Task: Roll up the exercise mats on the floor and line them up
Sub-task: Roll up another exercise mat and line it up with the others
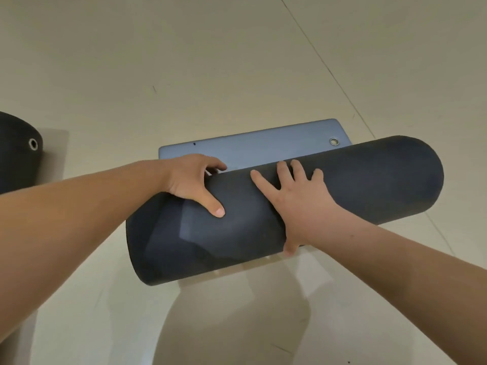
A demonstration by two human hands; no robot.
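The fingers of the right hand lay spread flat over the top of the rolled mat, its thumb hooked down the near side, so the hand pressed the roll rather than clenched it. The left hand cupped the roll further left, its fingers curled over the far side and its thumb pressed flat on the near face; it looked like a loose hold, meant to steer and push. Both hands sat near the middle of the roll, probably to keep it even so neither end ran ahead.

The dark roll lay across the view on the floor, thick and nearly complete. Beyond it only a short flat tail of the mat showed, bluish grey, with a metal eyelet at its far right corner. I judged the rolling to be close to done, with that last strip left to take in.

At the far left edge stood another rolled mat, well apart, with its own eyelet visible; the finished roll would likely go beside it.
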